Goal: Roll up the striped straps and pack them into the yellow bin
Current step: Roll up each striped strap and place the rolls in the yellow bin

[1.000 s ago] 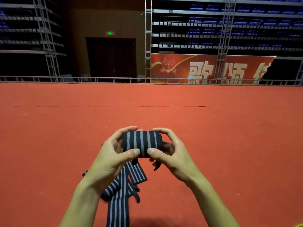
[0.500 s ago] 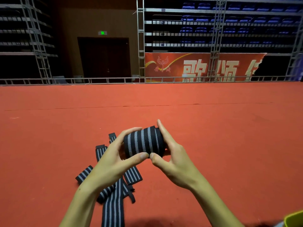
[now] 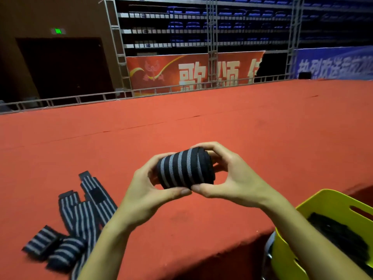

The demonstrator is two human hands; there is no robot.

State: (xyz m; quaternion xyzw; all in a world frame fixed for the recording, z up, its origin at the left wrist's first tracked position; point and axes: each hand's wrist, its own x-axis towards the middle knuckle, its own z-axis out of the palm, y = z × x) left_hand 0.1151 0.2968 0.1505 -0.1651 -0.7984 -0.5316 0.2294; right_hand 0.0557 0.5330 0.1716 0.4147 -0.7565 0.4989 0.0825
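Head view: loose striped straps (image 3: 88,207) lie on the red worktop (image 3: 242,128) at lower left, the yellow bin (image 3: 323,201) at lower right. Beyond, the left hand (image 3: 149,190) and right hand (image 3: 234,178) both curl around the rolled strap (image 3: 185,168), thumbs pinching beneath.

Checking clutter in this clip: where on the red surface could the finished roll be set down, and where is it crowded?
Bare red surface stretches beyond both hands to the far railing, and also between the right hand and the yellow bin. The near left is crowded with loose striped straps. The bin already holds dark items. The rolled strap is held by both hands, left hand included.
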